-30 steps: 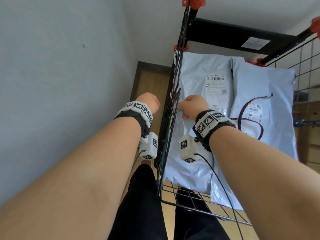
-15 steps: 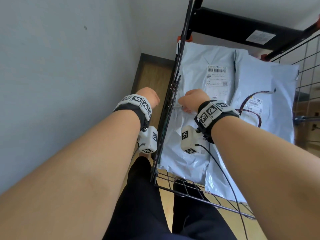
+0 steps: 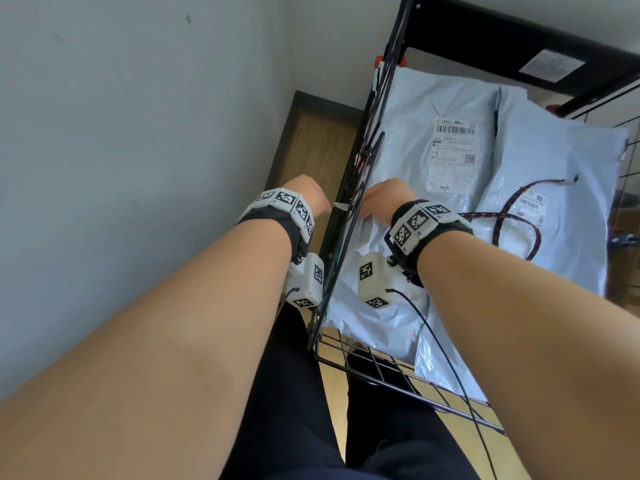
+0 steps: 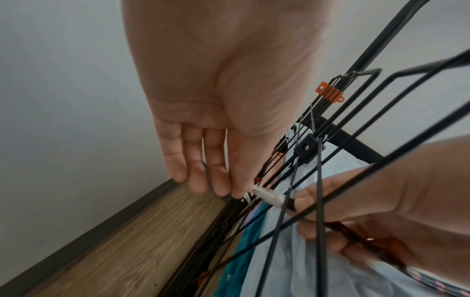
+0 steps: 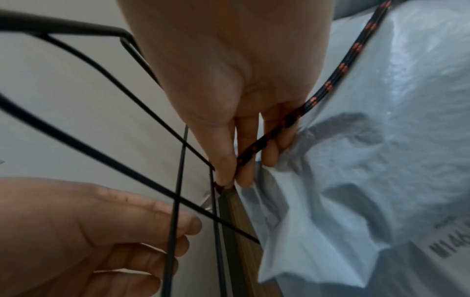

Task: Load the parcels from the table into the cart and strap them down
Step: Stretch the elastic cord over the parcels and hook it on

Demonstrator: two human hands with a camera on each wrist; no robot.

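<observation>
From the head view, I count two pale grey poly-mailer parcels [image 3: 450, 140] already lying in the wire cart [image 3: 388, 372], side by side, so I judge the loading at least partly done; the table is out of sight, so I cannot tell whether any are left there. The black-and-orange bungee cord [image 3: 512, 216] lies slack in a loop on the right-hand parcel, so the strapping is only begun. My left hand [image 3: 308, 195] sits outside the cart's left wire side panel [image 3: 349, 202], my right hand [image 3: 388, 199] just inside it.

From the left wrist view, my left hand's fingers [image 4: 218, 176] hang nearly straight, their tips touching a small white hook end [image 4: 267, 196] that pokes through the wires. The right hand [image 4: 356, 211] shows behind the mesh.

From the right wrist view, my right hand pinches the cord [image 5: 330, 84] between thumb and fingers [image 5: 226, 160], pressing its end at a wire crossing beside the crumpled parcel edge [image 5: 292, 221].

Left, as I judge it: hook this end, draw the cord across both parcels, and fasten the far end.
</observation>
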